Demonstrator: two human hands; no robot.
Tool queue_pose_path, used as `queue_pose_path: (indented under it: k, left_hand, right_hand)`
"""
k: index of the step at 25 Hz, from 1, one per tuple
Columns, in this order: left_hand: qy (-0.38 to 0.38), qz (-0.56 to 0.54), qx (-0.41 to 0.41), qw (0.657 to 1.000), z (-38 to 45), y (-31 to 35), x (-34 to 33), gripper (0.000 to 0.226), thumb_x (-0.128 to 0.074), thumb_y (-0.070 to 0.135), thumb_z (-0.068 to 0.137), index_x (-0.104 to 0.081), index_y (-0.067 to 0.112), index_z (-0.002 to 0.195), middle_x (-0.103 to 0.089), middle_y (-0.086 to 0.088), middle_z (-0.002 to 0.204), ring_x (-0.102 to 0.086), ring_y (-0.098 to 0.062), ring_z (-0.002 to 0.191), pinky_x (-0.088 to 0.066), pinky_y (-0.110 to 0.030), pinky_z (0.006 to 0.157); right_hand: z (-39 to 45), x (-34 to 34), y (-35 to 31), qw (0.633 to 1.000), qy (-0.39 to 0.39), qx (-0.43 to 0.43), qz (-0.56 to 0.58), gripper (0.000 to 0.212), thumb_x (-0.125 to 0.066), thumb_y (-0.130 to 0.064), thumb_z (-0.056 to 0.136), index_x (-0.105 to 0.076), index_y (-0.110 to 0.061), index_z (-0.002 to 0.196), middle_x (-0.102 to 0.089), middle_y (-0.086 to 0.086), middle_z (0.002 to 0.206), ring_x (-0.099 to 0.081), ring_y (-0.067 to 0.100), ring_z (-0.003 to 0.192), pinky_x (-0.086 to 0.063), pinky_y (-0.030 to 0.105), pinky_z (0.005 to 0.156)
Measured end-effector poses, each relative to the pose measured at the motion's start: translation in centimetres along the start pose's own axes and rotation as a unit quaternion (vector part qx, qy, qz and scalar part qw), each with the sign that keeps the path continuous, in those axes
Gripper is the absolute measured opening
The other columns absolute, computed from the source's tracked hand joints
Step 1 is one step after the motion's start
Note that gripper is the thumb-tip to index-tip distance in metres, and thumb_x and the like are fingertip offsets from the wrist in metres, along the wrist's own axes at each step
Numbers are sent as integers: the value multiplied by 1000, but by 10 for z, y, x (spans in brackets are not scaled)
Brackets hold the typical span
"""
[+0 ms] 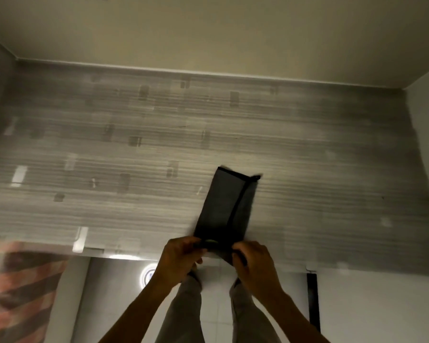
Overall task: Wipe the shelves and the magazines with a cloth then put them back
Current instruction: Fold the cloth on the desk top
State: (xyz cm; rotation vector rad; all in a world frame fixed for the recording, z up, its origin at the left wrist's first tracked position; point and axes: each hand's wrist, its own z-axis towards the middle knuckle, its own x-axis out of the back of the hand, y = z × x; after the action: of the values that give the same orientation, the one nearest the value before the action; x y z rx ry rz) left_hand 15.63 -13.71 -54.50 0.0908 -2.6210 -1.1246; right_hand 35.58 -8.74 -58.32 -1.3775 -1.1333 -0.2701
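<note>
Pinching the dark cloth [224,206] (blurred) between them, left hand [181,256] and right hand [252,257] needed even tension for folding

Close behind the dark cloth [223,206] stands the grey striped wall [134,149]; to its left and right I have open air.

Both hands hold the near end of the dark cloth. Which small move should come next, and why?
Probably fold or gather it. The dark cloth hangs stretched out, pinched by the left hand and right hand; no shelf or magazine is visible.
</note>
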Motion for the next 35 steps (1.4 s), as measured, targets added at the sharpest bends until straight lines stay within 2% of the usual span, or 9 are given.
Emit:
queue_pose_path:
  k: [4,7,10,14,18,21,25,29,35]
  left_hand:
    - [70,81,-55,993,47,35,-4,3,-71,25,84,-71,22,83,-65,11,69,-63,-2,69,-41,-5,58]
    - [74,228,-52,970,77,35,-6,26,-67,36,86,-68,16,102,-68,-1,89,-64,-17,84,-40,-17,63]
    - [143,318,-164,923,80,24,-6,27,-68,34,84,-55,17,101,-60,-1,93,-56,-18,78,-42,-27,60]
    - [25,354,-342,870,87,6,4,37,-69,4,76,-57,26,105,-59,-2,110,-58,-23,91,-56,-39,70]
    - [-43,397,-350,848,92,-5,26,68,-69,3,70,-48,31,128,-45,0,128,-47,-19,106,-49,-29,86]
    - [-13,281,-382,880,102,16,20,53,-77,15,68,-60,20,118,-47,5,125,-44,-6,110,-44,-21,91]
    - [-18,112,-156,981,134,85,5,27,-73,23,82,-64,16,106,-67,2,100,-64,-11,95,-52,-26,81]
    - [73,256,-66,962,159,96,-7,34,-69,35,84,-61,13,108,-64,-6,104,-61,-22,96,-47,-28,77]
    - [27,-9,59,998,137,106,-32,24,-71,10,81,-64,7,104,-66,-10,100,-63,-27,97,-51,-30,77]
  right_hand:
    - [60,17,4,996,10,-48,69,25,-49,-36,90,-62,-22,107,-66,0,97,-62,15,89,-55,35,79]
    - [72,17,1,991,94,16,-98,28,-51,-30,87,-60,-18,110,-63,5,104,-58,24,94,-50,38,76]
    - [46,0,-4,968,36,128,-212,41,-64,-41,77,-60,-19,111,-61,4,109,-58,23,97,-51,37,80]
    - [35,-14,-1,969,27,82,-231,51,-84,-33,59,-68,-15,104,-67,5,105,-65,23,94,-53,38,85]
    - [55,6,-2,991,48,67,-105,25,-53,-34,78,-67,-18,91,-66,-1,78,-62,16,73,-53,30,73]
    - [91,33,-4,994,23,-33,99,18,-52,-26,87,-64,-16,94,-64,1,77,-58,11,66,-43,16,59]
    - [152,58,7,945,53,-195,255,29,-62,-27,91,-56,-17,118,-62,2,106,-61,20,99,-48,20,75]
    - [161,50,17,961,22,-194,194,63,-70,-21,85,-39,-19,139,-50,6,135,-50,24,122,-46,38,100]
    - [116,44,10,947,234,-170,139,55,-69,-17,82,-44,-18,131,-48,3,130,-48,14,110,-46,32,86]
